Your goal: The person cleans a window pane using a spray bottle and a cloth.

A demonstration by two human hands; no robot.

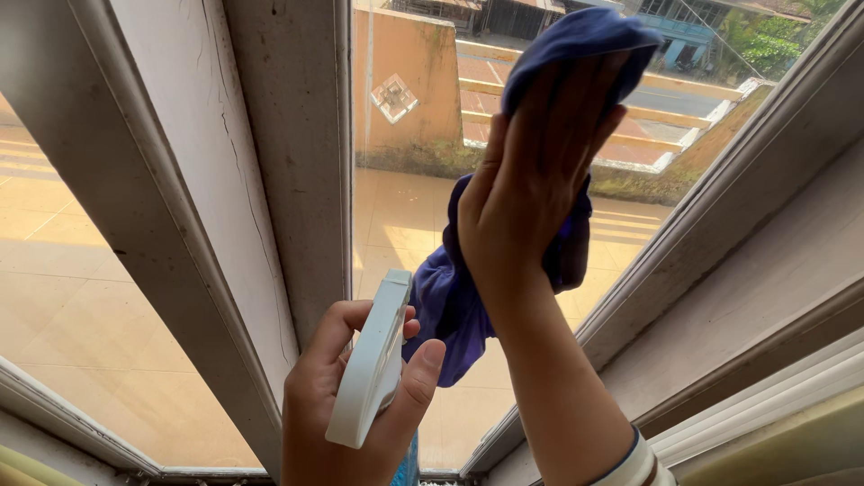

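Cloth (468, 297) of deep blue-violet, soft and crumpled, lies flat under your right hand (531, 180), whose open palm presses it against the window pane (405, 207); one bunched end hangs below your wrist. Your left hand (360, 396) is wrapped around a white spray trigger (373, 360), bluish bottle beneath.

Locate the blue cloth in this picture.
In the head view, the blue cloth is right of centre, pressed flat against the window pane by the right hand, just above the left hand holding a spray bottle.
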